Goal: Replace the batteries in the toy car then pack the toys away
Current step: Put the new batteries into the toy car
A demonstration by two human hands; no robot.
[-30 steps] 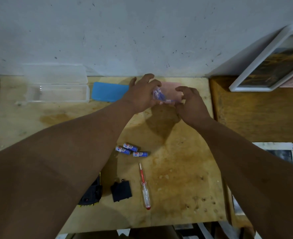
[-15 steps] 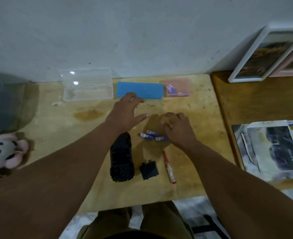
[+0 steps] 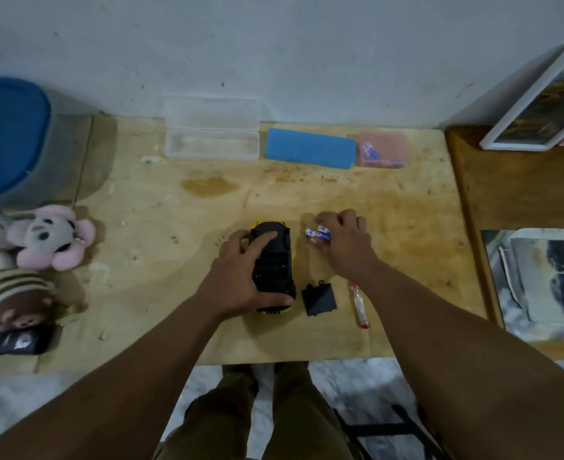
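The yellow toy car (image 3: 275, 260) lies belly-up on the wooden table (image 3: 174, 260), its black underside facing me. My left hand (image 3: 240, 277) grips it, thumb round the near end and index finger laid on the underside. Just right of the car, my right hand (image 3: 343, 240) curls over the blue-and-white batteries (image 3: 317, 233) and pinches them against the table. The black battery cover (image 3: 319, 298) lies near the car's rear. A small screwdriver (image 3: 359, 305) with a clear handle lies right of the cover.
At the back stand an open clear plastic case (image 3: 211, 141), a blue lid (image 3: 309, 148) and a pink box (image 3: 384, 149) holding more batteries. Plush toys (image 3: 50, 237) and a blue bin (image 3: 8, 141) sit at the left. A framed picture (image 3: 539, 104) leans at the right.
Both hands came back from the pink box at the wall. My left hand has taken hold of the car; my right hand has closed over the batteries beside it.
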